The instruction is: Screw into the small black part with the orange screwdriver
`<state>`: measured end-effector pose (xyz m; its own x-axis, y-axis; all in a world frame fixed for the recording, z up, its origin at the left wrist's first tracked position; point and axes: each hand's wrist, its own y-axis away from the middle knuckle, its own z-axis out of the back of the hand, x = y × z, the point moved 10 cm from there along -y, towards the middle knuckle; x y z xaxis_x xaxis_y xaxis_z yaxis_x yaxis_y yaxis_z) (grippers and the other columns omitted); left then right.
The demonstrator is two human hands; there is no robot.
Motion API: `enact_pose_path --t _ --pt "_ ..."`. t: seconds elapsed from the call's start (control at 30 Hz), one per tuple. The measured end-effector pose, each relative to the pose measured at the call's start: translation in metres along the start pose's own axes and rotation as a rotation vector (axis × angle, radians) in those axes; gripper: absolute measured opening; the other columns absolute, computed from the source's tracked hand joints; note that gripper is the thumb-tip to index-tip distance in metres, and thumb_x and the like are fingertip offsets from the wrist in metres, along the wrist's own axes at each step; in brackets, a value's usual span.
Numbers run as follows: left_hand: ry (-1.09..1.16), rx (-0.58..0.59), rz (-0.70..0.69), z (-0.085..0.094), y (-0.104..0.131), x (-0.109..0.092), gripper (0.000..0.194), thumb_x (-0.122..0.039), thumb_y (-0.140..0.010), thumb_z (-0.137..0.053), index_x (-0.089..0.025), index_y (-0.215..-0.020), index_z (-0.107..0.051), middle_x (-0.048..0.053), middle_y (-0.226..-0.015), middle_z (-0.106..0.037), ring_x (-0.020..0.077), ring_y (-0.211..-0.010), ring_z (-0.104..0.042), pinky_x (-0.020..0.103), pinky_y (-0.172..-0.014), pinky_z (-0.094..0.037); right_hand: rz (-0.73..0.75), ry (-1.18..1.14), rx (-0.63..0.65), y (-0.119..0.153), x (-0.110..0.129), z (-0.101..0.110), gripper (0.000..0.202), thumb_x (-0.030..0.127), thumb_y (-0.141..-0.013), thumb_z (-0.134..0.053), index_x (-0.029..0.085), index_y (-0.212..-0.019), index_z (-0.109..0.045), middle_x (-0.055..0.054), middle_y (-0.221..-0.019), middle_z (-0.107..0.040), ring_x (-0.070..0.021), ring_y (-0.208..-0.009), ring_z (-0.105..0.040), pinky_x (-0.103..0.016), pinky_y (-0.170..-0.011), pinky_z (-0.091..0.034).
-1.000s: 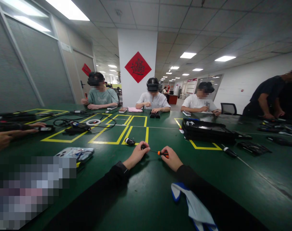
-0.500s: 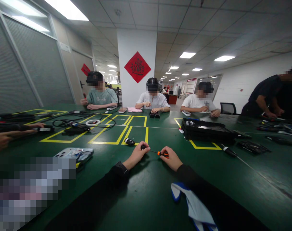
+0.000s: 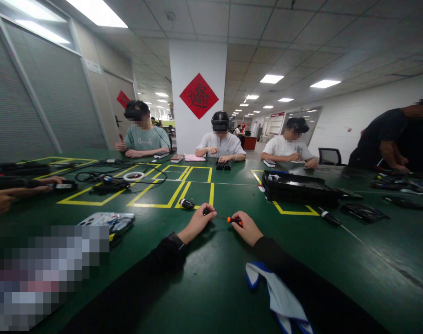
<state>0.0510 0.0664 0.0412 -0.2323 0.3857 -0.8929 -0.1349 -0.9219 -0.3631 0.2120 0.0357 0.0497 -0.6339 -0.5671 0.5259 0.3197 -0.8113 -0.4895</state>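
Note:
Over the green table, my right hand [image 3: 249, 229] is closed around the handle of an orange-and-black screwdriver [image 3: 235, 221]. The thin shaft points left, its end reaching my left hand [image 3: 196, 223]. Pinched in the fingers of that left hand is a small dark piece [image 3: 206, 211], mostly covered, so its kind does not show. Whether the screwdriver tip sits in the piece or only beside it, I cannot tell. A black cylinder with a white end [image 3: 186, 204] lies just beyond my left hand.
A black tray [image 3: 298, 185] stands at the right, with a black-and-white handled tool [image 3: 329, 216] before it. White-blue cloth [image 3: 279, 292] lies by my right forearm. Cables [image 3: 103, 178] and a patterned case [image 3: 110, 222] are left. Several people sit across; a co-worker's hands [image 3: 40, 185] work at left.
Both hands keep almost the same place and grip on the screwdriver and the dark piece. The whole view has shifted very slightly.

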Motion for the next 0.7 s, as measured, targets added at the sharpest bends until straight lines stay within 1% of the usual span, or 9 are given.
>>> enact_pose_path --t 0.1,0.17,0.27,0.37,0.43,0.57,0.63,0.7 --pt "0.006 0.008 0.003 0.000 0.001 -0.001 0.019 -0.031 -0.068 -0.054 -0.017 -0.081 -0.052 -0.003 -0.066 -0.054 0.0100 -0.059 -0.049 0.023 -0.060 -0.039 -0.004 -0.034 -0.003 0.001 0.001 0.000 0.014 0.021 -0.072 -0.053 0.017 -0.085 -0.052 -0.002 -0.084 -0.053 -0.0142 -0.078 -0.048 -0.028 -0.072 -0.039" --pt "0.011 0.003 0.006 0.000 0.001 -0.001 0.018 -0.030 -0.068 -0.054 -0.017 -0.080 -0.052 -0.002 -0.068 -0.054 0.0101 -0.060 -0.049 0.023 -0.061 -0.039 -0.033 -0.046 -0.021 0.001 -0.001 0.000 0.014 0.023 -0.074 -0.051 0.017 -0.087 -0.053 -0.003 -0.084 -0.053 -0.0140 -0.078 -0.049 -0.028 -0.072 -0.040" --pt "0.011 -0.009 0.001 0.002 0.002 -0.003 0.018 -0.030 -0.067 -0.054 -0.017 -0.079 -0.053 -0.002 -0.068 -0.054 0.0105 -0.061 -0.050 0.023 -0.062 -0.039 -0.035 -0.015 -0.035 0.000 0.000 0.001 0.012 0.021 -0.078 -0.045 0.017 -0.079 -0.056 -0.003 -0.080 -0.054 -0.0139 -0.077 -0.049 -0.028 -0.073 -0.039" --pt "-0.004 -0.016 0.015 0.003 0.003 -0.004 0.019 -0.032 -0.067 -0.055 -0.017 -0.079 -0.053 -0.002 -0.067 -0.054 0.0112 -0.061 -0.050 0.023 -0.060 -0.039 0.023 0.029 -0.032 -0.001 0.007 0.002 0.010 0.020 -0.076 -0.048 0.017 -0.073 -0.057 -0.003 -0.077 -0.053 -0.0144 -0.078 -0.049 -0.028 -0.074 -0.038" --pt "-0.010 -0.019 0.031 0.005 0.003 -0.005 0.020 -0.033 -0.067 -0.054 -0.018 -0.079 -0.054 -0.002 -0.066 -0.054 0.0114 -0.061 -0.049 0.023 -0.058 -0.039 0.040 0.026 -0.037 0.000 0.010 0.004 0.006 0.019 -0.071 -0.054 0.017 -0.076 -0.056 -0.002 -0.079 -0.053 -0.0144 -0.078 -0.049 -0.028 -0.073 -0.039" --pt "-0.011 -0.023 0.029 0.005 0.003 -0.007 0.018 -0.031 -0.067 -0.054 -0.017 -0.079 -0.054 -0.002 -0.068 -0.054 0.0111 -0.062 -0.049 0.022 -0.057 -0.039 0.022 -0.014 -0.028 0.002 0.008 0.002 0.016 0.020 -0.066 -0.059 0.018 -0.080 -0.054 -0.001 -0.080 -0.053 -0.0138 -0.077 -0.049 -0.027 -0.071 -0.039" --pt "-0.015 -0.016 0.028 0.004 0.004 -0.008 0.017 -0.030 -0.068 -0.054 -0.017 -0.079 -0.053 -0.002 -0.068 -0.055 0.0106 -0.060 -0.049 0.021 -0.057 -0.039 -0.008 -0.014 -0.022 0.002 0.004 0.001 0.019 0.024 -0.066 -0.060 0.018 -0.083 -0.054 -0.001 -0.081 -0.053 -0.0141 -0.077 -0.049 -0.027 -0.070 -0.039" --pt "-0.018 -0.008 0.035 0.003 0.004 -0.007 0.017 -0.031 -0.068 -0.053 -0.018 -0.079 -0.054 -0.003 -0.067 -0.055 0.0105 -0.059 -0.049 0.021 -0.056 -0.038 -0.029 0.014 -0.022 0.002 0.003 0.001 0.016 0.028 -0.070 -0.057 0.017 -0.083 -0.055 -0.002 -0.080 -0.053 -0.0145 -0.078 -0.049 -0.027 -0.071 -0.039"
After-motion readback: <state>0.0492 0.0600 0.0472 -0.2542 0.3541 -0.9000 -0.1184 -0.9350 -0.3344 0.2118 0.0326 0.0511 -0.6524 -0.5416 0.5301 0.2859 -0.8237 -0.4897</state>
